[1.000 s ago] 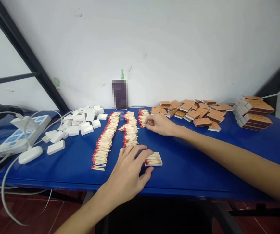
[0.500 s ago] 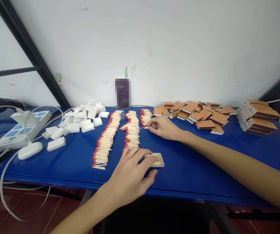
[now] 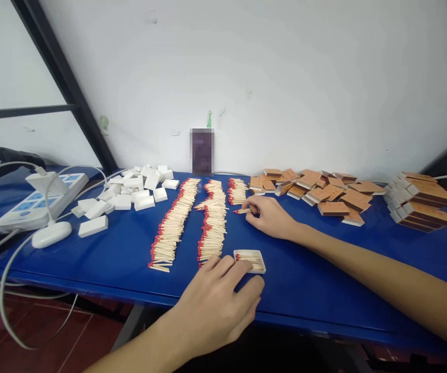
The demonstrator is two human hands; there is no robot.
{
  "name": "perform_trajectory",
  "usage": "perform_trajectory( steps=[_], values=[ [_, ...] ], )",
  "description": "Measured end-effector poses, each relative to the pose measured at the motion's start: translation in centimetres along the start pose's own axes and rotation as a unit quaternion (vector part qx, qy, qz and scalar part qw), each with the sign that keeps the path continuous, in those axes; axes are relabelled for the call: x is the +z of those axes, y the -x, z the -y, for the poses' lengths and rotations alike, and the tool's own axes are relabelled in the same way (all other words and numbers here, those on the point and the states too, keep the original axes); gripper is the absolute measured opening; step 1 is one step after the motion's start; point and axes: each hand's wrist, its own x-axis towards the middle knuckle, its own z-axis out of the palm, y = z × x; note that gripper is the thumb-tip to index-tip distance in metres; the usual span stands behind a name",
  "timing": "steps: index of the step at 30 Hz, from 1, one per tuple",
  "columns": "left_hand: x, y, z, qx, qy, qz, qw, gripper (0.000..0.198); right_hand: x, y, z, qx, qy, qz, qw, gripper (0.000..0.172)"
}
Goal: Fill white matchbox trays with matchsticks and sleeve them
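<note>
Beside a small white matchbox tray (image 3: 262, 261) lies my left hand (image 3: 219, 298), its fingers apart and loosely bent. One fingertip reaches over the tray's near left edge, and the thumb is partly hidden under the index finger. Several red-tipped matches (image 3: 251, 257) lie inside the tray. Farther back, my right hand (image 3: 268, 215) is closed in a pinch on a few matches (image 3: 241, 211), their red heads pointing left. Just behind these fingers is a short row of matches (image 3: 238, 191). Two longer rows, a left row (image 3: 172, 223) and a middle row (image 3: 212, 223), stretch toward the front edge.
White tray pieces (image 3: 130, 189) are heaped at the back left, near a power strip (image 3: 40, 202) with cables and a white charging device (image 3: 51, 234). Orange matchbox sleeves (image 3: 320, 191) are piled at the back right, beside stacked boxes (image 3: 421, 202). A blurred dark panel (image 3: 202, 152) stands against the wall.
My right hand has drawn slightly away from the short row with matches between its fingers. The left index finger has pulled back from the tray toward the thumb, showing more matches. The view has shifted slightly.
</note>
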Motion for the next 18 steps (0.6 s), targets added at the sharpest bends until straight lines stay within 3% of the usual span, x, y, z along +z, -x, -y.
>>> perform_trajectory(
  steps=[18],
  values=[
    [-0.23,-0.05,0.03,-0.008,0.04,0.022,0.999,0.019,0.03,0.32,-0.03,-0.064,0.005,-0.028,0.998,0.019]
  ],
)
